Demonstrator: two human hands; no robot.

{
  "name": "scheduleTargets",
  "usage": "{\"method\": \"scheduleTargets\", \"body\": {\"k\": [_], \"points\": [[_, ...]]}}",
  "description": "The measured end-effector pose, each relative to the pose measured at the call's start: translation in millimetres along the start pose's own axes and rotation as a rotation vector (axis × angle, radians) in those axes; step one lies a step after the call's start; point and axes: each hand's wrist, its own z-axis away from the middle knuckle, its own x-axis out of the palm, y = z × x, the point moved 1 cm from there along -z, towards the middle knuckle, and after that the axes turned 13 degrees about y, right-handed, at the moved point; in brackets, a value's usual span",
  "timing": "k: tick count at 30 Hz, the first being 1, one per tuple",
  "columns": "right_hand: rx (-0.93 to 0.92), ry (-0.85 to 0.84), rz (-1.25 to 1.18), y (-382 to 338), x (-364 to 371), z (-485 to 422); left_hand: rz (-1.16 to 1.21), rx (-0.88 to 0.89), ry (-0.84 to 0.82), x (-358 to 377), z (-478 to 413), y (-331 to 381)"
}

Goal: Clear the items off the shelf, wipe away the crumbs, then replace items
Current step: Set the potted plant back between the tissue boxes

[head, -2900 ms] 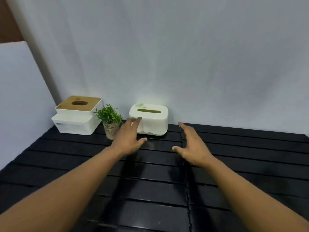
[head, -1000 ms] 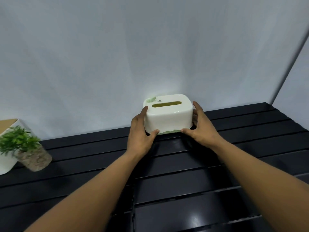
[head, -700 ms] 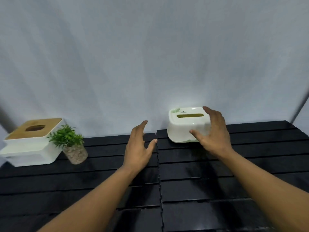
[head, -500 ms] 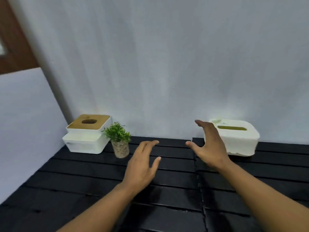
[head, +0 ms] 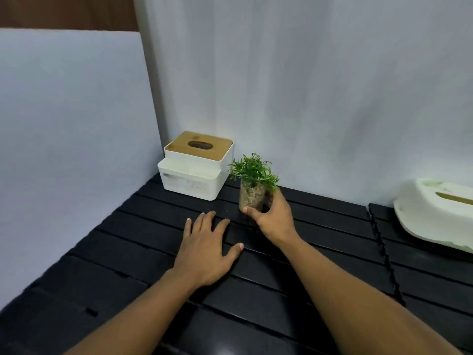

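A small green plant in a speckled pot [head: 252,190] stands on the black slatted shelf [head: 320,257], and my right hand [head: 273,217] is wrapped around the pot's right side, thumb across its base. My left hand [head: 204,249] rests flat on the slats just left of it, fingers spread, holding nothing. A white tissue box with a wooden lid [head: 195,165] sits in the back left corner. A rounded white and pale green tissue box [head: 435,213] lies at the right edge, partly cut off.
A white wall runs behind the shelf and a white panel [head: 71,139] closes its left side. A notched seam [head: 384,252] joins two shelf sections at the right.
Both hands carried the rounded tissue box to the right and let it go. Then my view swung left, my right hand closed on the plant pot, and my left hand settled on the shelf.
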Motion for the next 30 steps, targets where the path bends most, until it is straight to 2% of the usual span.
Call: {"method": "scheduleTargets", "body": {"k": [8, 15, 17, 22, 30], "points": [[0.049, 0.149, 0.001, -4.0, 9.7, -4.1, -0.021, 0.01, -0.01, 7.0, 1.5, -3.7], [0.105, 0.237, 0.029, 12.9, -66.3, -4.8, -0.032, -0.022, -0.058, 0.0, 1.9, 2.1], [0.118, 0.265, 0.045, 20.8, -99.3, -5.3, -0.011, -0.031, -0.092, -1.5, 2.6, 20.9], [0.145, 0.28, 0.069, 48.2, -165.7, 2.0, 0.032, 0.094, -0.156, 10.1, 9.8, 106.9], [0.145, 0.281, 0.072, 83.4, -211.9, 9.6, 0.002, 0.205, -0.153, 33.9, 3.7, 179.5]]}}
